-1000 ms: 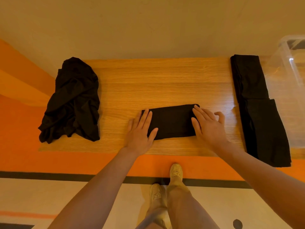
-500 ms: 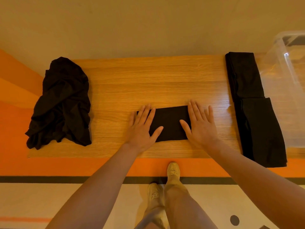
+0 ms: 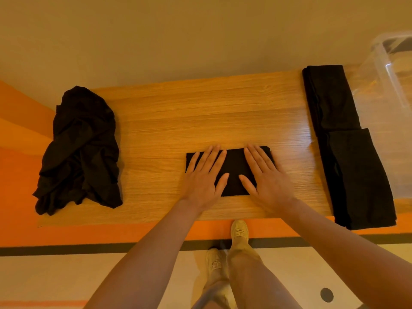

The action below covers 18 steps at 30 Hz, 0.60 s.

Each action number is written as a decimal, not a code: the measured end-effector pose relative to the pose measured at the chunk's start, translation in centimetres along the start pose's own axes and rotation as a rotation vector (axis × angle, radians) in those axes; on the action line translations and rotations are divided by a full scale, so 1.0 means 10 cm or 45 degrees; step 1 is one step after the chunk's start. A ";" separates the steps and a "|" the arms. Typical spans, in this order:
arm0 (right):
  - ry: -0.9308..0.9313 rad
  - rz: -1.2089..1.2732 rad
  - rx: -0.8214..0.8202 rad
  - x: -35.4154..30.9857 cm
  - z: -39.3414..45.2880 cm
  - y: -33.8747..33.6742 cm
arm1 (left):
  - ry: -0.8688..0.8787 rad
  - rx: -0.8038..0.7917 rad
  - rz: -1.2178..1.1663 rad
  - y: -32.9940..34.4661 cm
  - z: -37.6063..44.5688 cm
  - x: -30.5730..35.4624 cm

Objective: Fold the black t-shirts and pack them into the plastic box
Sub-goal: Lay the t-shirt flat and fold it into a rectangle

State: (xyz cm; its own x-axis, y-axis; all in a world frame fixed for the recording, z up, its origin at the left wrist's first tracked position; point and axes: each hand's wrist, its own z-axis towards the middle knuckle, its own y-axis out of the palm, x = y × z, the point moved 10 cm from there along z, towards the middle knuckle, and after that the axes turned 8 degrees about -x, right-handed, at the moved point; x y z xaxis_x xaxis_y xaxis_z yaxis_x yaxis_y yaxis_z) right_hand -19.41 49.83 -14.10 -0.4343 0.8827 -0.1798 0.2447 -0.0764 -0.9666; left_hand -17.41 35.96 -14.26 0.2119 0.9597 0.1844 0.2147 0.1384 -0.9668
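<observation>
The plastic box [image 3: 392, 90] is cut off by the right edge, so only its clear near wall and rim show, and what it holds cannot be made out. The person's arms run out of frame at the bottom. No writing or label can be read anywhere.

Black garments lie in four places on the wooden surface [image 3: 200, 112]: one folded t-shirt [image 3: 234, 170] near the front edge at the middle, two folded t-shirts at the right end just beside the box, the far one [image 3: 330, 97] touching the near one [image 3: 361, 179], and one crumpled heap [image 3: 80, 150] at the left end; how many shirts it holds cannot be told.

Left hand [image 3: 204, 175] and right hand [image 3: 265, 177] lie flat on the middle shirt, each grip spread with straight fingers, pressing down and covering its ends.
</observation>
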 end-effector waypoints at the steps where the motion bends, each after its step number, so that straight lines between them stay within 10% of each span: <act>1: 0.013 0.005 0.003 0.00 -0.01 0.00 | 0.011 -0.010 0.004 0.00 0.02 0.01; 18: 0.160 0.099 -0.002 0.28 0.08 -0.05 | 0.156 -0.076 0.013 -0.04 0.43 0.15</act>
State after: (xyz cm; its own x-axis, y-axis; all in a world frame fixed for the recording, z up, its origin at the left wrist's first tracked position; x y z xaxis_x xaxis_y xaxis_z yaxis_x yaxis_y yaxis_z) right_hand -21.47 51.94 -14.32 -0.3018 0.9254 -0.2294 0.2747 -0.1460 -0.9504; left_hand -21.33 38.36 -14.36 0.3284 0.9235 0.1982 0.2671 0.1105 -0.9573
